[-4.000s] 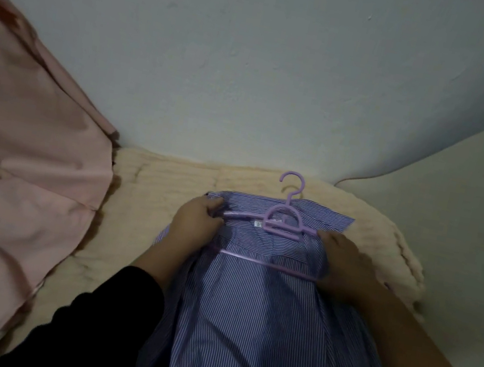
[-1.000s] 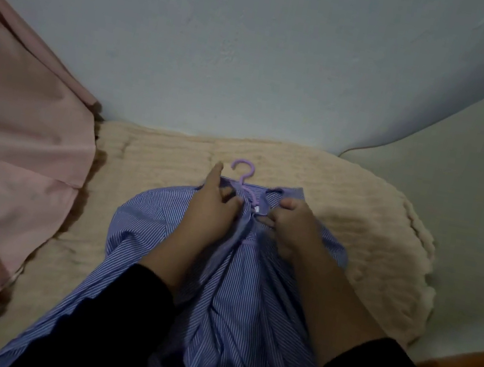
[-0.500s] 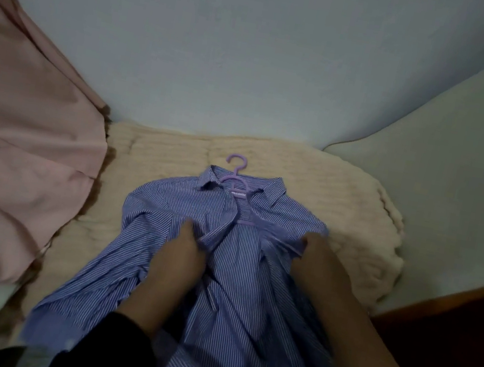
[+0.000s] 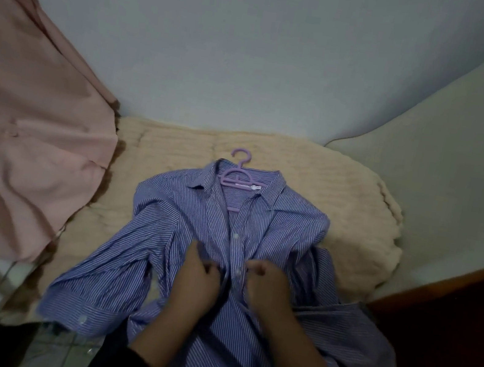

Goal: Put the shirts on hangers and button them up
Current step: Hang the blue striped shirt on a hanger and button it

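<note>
Head view, 1 entry. Item: striped shirt (image 4: 194,223), blue-and-white, lying front-up on a cream fleece blanket (image 4: 344,201), directly under and beyond both hands. Purple hanger (image 4: 237,176) sits inside the collar, beyond the fingers, hook pointing away onto the blanket.

Change: 4 seconds back both hands were up at the shoulders seating the hanger; 1 second back they were at the collar; they have since dropped to mid-chest, and the 2 front panels have been drawn together. Judged meaning: hanging is done for this shirt and buttoning has begun.

Left hand (image 4: 195,282): fingers curled, pinching the left edge of the placket. Right hand (image 4: 268,285): fingers curled, pinching the opposite edge, with a white button (image 4: 238,272) between the 2 hands. Another button (image 4: 236,236) lies just beyond the fingers; whether it is fastened cannot be told.

Writing: a white neck label (image 4: 245,186) under the hanger bar carries print too small to read. No brand legible.

Also present: pink garment (image 4: 21,144), well apart to the left of the left hand.
</note>
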Tool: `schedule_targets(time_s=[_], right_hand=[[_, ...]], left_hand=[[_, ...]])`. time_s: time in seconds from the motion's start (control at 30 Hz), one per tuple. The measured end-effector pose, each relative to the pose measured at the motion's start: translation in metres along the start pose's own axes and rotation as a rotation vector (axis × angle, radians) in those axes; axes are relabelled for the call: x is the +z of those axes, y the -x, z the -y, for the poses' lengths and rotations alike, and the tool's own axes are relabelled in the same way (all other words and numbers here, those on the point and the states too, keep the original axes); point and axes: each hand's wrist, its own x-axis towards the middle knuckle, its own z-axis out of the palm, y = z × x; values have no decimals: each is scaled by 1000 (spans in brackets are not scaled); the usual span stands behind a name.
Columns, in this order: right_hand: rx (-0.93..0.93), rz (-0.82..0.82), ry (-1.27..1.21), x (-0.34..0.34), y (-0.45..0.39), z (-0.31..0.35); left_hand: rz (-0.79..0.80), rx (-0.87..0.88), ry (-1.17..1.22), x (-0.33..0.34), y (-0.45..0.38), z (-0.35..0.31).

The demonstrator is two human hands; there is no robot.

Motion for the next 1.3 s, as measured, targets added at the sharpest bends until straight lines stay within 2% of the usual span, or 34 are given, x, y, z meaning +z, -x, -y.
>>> schedule_targets(time_s=[0.1, 0.17, 0.3, 0.47, 0.63, 0.83, 0.93, 1.07, 1.17, 1.3], right_hand=[[-74, -104, -37, -3, -17, 7], [-43, -64, -73, 0, -33, 15], [158, 89, -240, 13, -59, 26], [267, 181, -295, 21, -66, 31], [321, 195, -311, 23, -71, 30], [217, 174, -170, 26, -71, 27], [225, 187, -185, 21, -69, 30], [229, 130, -370, 9, -62, 32], [165, 95, -402, 3, -55, 30], [120, 86, -374, 0, -49, 35]], left_hand=[[-76, 30, 106, -2, -15, -5], [-90, -5, 196, -1, -29, -9], [-119, -76, 330, 1, -52, -10], [-36, -179, 443, 2, -72, -1], [41, -267, 512, 2, -78, 4], [99, -320, 607, -1, -82, 5], [69, -279, 662, -2, -79, 5], [-52, -76, 548, -6, -66, 0], [-48, 43, 453, -6, -56, -7], [-39, 73, 424, -4, -43, -16]])
